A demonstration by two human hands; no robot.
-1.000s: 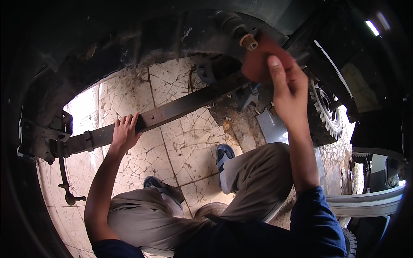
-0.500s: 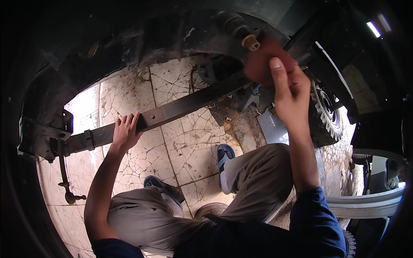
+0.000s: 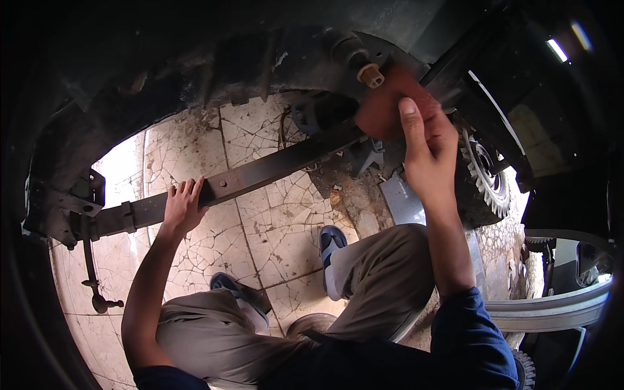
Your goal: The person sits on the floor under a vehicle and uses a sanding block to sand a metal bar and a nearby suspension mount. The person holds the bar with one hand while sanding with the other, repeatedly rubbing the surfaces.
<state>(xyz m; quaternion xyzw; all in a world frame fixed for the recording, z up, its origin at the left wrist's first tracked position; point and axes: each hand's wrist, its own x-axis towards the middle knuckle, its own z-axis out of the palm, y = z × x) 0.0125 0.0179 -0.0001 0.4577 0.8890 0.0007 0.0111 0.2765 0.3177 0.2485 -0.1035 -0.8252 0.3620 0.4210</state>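
- While my thumb lies straight along its near face, my right hand [image 3: 431, 153] is clamped on a reddish-brown sheet [image 3: 388, 107], with my other fingers curled and partly hidden.
- The sheet reaches up and to the left from my grip, its upper edge blurred; whether it bears any print I cannot tell.
- Just beside the sheet's upper left edge is a brass-coloured nut-like end [image 3: 370, 76] on a dark stub; whether the two touch I cannot tell.
- My left hand [image 3: 184, 208] is spread rather than closed, its fingers laid straight over a long dark metal bar [image 3: 260, 174] and its thumb held apart from them.
- The bar slopes up from left to right, its upper end near the sheet; a small round rivet head [image 3: 223, 184] shows just right of my left fingers.
- Beyond the bar's left end, a rod with a ball-shaped joint [image 3: 99, 303] hangs down.
- To the right of my right wrist is a toothed tyre [image 3: 497, 195], and to its left a flat grey panel [image 3: 403, 198].
- Below me spreads a cracked tile floor [image 3: 279, 247], under my blue sandals [image 3: 333, 239].
- At lower right curves a pale metal rim [image 3: 552, 309].
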